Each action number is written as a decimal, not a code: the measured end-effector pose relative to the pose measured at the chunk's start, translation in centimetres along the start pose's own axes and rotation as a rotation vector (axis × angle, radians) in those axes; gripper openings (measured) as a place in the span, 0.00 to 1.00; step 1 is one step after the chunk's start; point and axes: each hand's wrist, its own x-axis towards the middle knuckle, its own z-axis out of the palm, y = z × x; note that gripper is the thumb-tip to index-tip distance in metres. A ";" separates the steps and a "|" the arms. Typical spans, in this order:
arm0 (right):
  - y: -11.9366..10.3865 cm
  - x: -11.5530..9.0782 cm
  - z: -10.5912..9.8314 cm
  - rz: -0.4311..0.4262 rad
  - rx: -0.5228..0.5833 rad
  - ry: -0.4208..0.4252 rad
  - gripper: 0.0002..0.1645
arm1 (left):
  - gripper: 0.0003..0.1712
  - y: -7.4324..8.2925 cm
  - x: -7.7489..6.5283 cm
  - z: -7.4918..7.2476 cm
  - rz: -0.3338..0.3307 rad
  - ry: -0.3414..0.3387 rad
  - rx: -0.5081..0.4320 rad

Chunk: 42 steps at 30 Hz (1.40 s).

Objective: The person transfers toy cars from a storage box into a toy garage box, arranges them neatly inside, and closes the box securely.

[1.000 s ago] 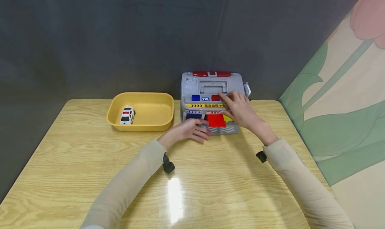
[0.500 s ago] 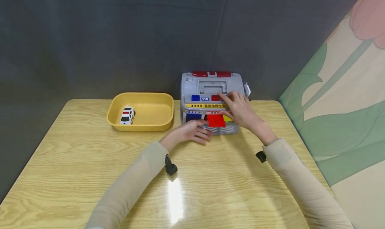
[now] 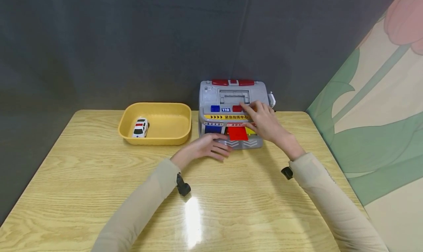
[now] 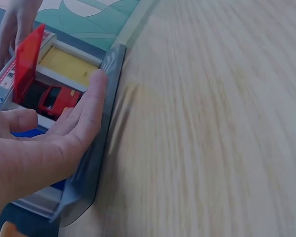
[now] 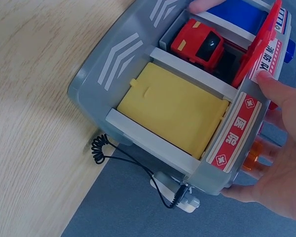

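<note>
Left hand shifted slightly left; red toy car in middle bay of gray toy station, far side of table, under raised red door; left fingers loosely extended at near ramp, right hand gripping station's near upper edge; yellow tray with white car to left.

Left wrist view: left hand cropped, blue door mostly hidden.
</note>
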 end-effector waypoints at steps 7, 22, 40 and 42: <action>0.1 -0.1 -0.1 0.005 0.010 -0.003 0.41 | 0.26 0.7 -1.7 -0.7 0.031 -0.018 0.024; 0.3 -0.4 -0.5 0.041 0.058 -0.039 0.42 | 0.19 3.1 -6.7 0.9 0.351 0.250 0.463; -0.2 0.0 0.2 0.021 0.005 -0.024 0.47 | 0.43 3.9 -4.5 0.4 0.586 0.695 1.605; -0.2 0.0 0.3 0.017 -0.001 -0.013 0.47 | 0.42 3.8 -4.4 0.3 0.604 0.714 1.620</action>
